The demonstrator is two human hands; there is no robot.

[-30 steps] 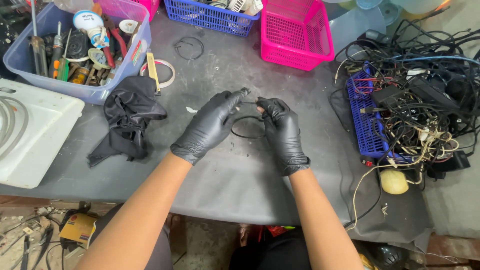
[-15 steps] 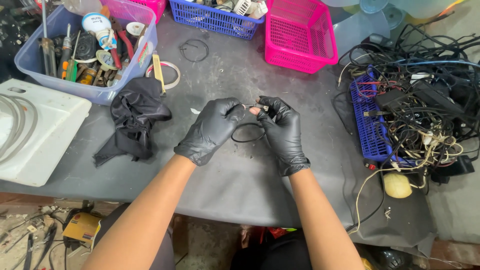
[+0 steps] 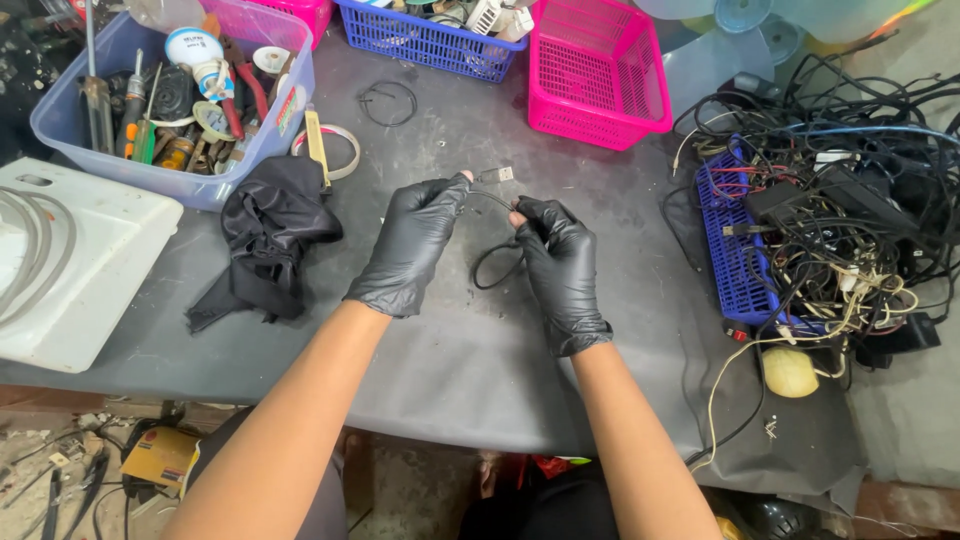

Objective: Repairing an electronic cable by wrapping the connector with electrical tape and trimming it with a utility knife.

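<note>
Left hand [image 3: 415, 245], gloved: closed on cable [image 3: 495, 268] near its metal plug [image 3: 497, 174]; right hand [image 3: 560, 262]: pinched, apparently on the same cable, loop kept hanging over table [image 3: 480, 360] for coiling.

Pink basket [image 3: 598, 80], blue basket [image 3: 425, 40], tool-filled bin [image 3: 170, 100], black cloth [image 3: 265, 235], tangled cables [image 3: 850, 220], white panel [image 3: 70, 260]
</note>
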